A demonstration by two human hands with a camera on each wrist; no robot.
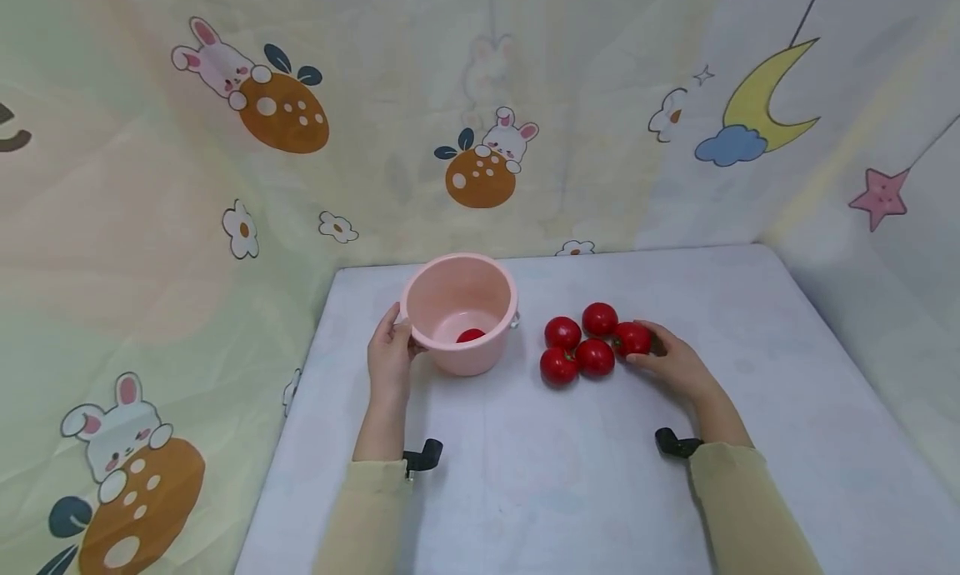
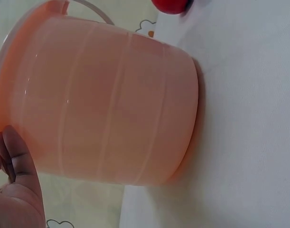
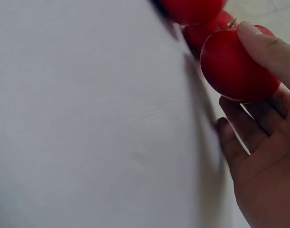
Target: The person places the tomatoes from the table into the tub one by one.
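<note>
Tomatoes point(image 1: 595, 358), red, round and glossy, cluster right of the head frame's centre; the right hand point(image 1: 678, 371) pinches the rightmost tomato point(image 1: 632, 340). At mid-frame, the left hand point(image 1: 389, 365) grips a round pink plastic bucket point(image 1: 468, 361) with a red rounded object point(image 1: 470, 335) inside.

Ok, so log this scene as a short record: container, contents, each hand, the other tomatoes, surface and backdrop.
Container: pink bucket, on the table
Contents: one red tomato visible inside
Left hand: holds the bucket at its rim, on the left side
Right hand: holds the rightmost tomato between thumb and fingers
Other tomatoes: four red tomatoes, clustered between bucket and right hand
Surface: white table
Backdrop: pale sheet with cartoon prints
</note>
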